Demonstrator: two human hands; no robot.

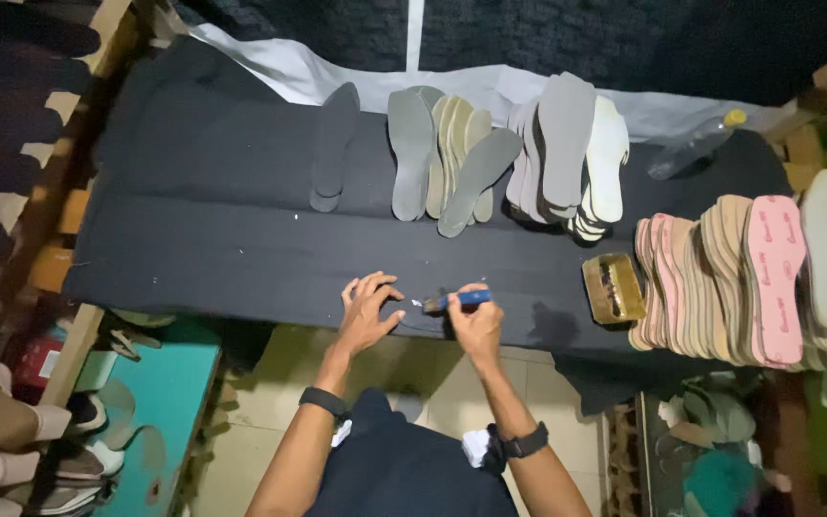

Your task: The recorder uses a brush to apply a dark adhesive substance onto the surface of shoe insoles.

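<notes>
Your right hand (477,324) is closed around one blue-handled brush (457,302) at the tabletop's (193,239) near edge; your left hand (368,308) rests beside it, fingers spread flat, holding nothing.

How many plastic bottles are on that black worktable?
1. A clear plastic bottle with a yellow cap lies on its side at the far right of the black table, behind the pink insoles. Others may be hidden behind the stacks.
</notes>
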